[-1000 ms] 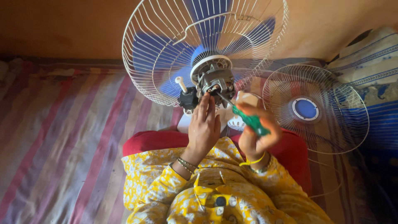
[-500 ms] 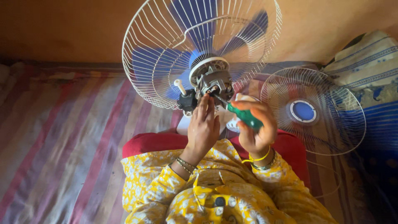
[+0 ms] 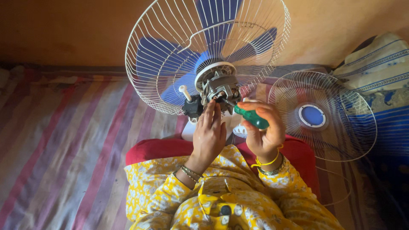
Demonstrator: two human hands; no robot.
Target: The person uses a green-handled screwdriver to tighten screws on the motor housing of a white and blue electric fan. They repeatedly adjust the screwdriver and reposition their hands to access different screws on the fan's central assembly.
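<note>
**Fan motor worked on with screwdriver, rear housing exposed**

A green-handled screwdriver [image 3: 250, 116] is gripped in the right hand [image 3: 263, 132], the fingers closed around the handle. Its dark shaft is angled up and to the left, and its tip is set against the exposed motor [image 3: 217, 87] of the fan. The exact contact point of the tip cannot be made out.

The left hand [image 3: 208, 135] is raised just below the motor, fingers extended upward and touching the motor's lower edge beside a black part [image 3: 192, 107]. Nothing is seen clasped in this hand; whether anything is pinched at the fingertips cannot be told.

The motor is mounted at the centre of a white wire guard [image 3: 170, 42], behind which blue blades [image 3: 153, 55] are seen. A white knob [image 3: 184, 91] projects to the left of the motor.

A second, detached wire guard [image 3: 341, 140] with a blue centre disc is lying to the right, near the right hand but apart from it. A striped cloth [image 3: 59, 140] is spread on the left. Yellow patterned sleeves and bangles are noted at both wrists.
</note>
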